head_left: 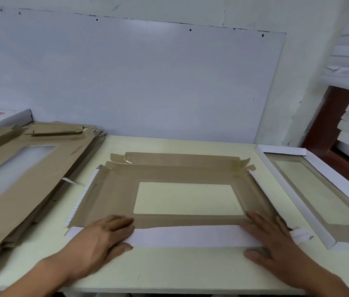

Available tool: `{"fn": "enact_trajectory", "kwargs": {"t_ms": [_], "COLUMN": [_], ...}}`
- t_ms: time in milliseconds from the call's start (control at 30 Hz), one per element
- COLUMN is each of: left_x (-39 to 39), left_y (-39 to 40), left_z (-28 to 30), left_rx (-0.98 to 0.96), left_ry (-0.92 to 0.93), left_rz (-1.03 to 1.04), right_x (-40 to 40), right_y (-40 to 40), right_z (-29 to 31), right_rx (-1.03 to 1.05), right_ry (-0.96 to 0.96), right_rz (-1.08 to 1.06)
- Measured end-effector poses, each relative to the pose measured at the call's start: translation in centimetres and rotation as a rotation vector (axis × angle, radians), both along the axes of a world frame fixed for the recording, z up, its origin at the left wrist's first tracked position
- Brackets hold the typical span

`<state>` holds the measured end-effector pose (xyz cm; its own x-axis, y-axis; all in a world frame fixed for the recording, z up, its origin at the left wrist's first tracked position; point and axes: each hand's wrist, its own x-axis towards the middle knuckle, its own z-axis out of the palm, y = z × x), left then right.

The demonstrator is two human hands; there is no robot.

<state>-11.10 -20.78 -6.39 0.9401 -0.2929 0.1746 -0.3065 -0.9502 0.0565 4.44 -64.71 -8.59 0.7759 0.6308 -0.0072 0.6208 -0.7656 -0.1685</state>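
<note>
Head view: our left hand (pixel 105 234) and right hand (pixel 270 239), fingers straight and gripping nothing, press the white flap (pixel 190 235) of the cardboard frame (pixel 115 189) flat; uneven pressure could skew the fold.

A brown frame blank (pixel 182 174) with a window lies flat on the table (pixel 169 266). The left hand (pixel 102 239) and right hand (pixel 272 241) press its white flap (pixel 188 235) at the near edge, fingers straight. A brown stack (pixel 25 168) lies left, a white frame (pixel 328 189) right.
</note>
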Motion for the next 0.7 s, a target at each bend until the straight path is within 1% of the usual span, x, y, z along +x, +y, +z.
{"fn": "enact_trajectory", "kwargs": {"t_ms": [33,100,133,200,300,367,433,500,533,567,633,700], "left_x": [0.2,0.8,1.1,2.0,3.4,4.3,5.0,5.7,6.0,6.2,6.4,6.6], "left_y": [-0.1,-0.4,-0.5,-0.7,-1.5,-2.7,-3.9,-5.2,-6.2,-7.4,-9.9,-11.5], "left_z": [0.3,0.6,0.9,1.0,0.4,0.1,-0.2,-0.9,-1.1,-1.4,-1.8,-2.3], "left_rx": [-0.009,-0.019,-0.012,-0.011,0.010,0.041,0.082,0.100,0.084,0.050,-0.010,0.004], "left_ry": [-0.075,-0.128,-0.122,-0.075,0.025,0.042,0.033,0.028,0.040,0.067,0.189,0.300], "left_rz": [-0.042,-0.044,0.002,0.141,0.369,0.459,0.508,0.461,0.391,0.312,0.183,0.125], "right_x": [-0.3,-0.5,-0.5,-0.2,1.0,1.6,1.9,1.7,1.2,0.6,-0.7,-1.0], "right_y": [0.4,1.4,2.0,3.0,4.3,5.2,6.4,8.0,9.1,10.2,12.2,12.9], "right_z": [0.0,0.3,0.7,1.6,2.4,2.5,2.5,2.0,1.6,1.2,0.4,-0.2], "right_rx": [0.067,0.201,0.250,0.283,0.237,0.187,0.108,0.002,-0.043,-0.086,-0.149,-0.175], "right_ry": [-0.062,-0.138,-0.122,-0.034,0.022,0.049,0.004,-0.092,-0.094,-0.058,0.048,0.105], "right_rz": [0.039,0.086,0.083,0.047,-0.029,-0.088,-0.102,-0.049,-0.018,0.015,0.077,0.087]}}
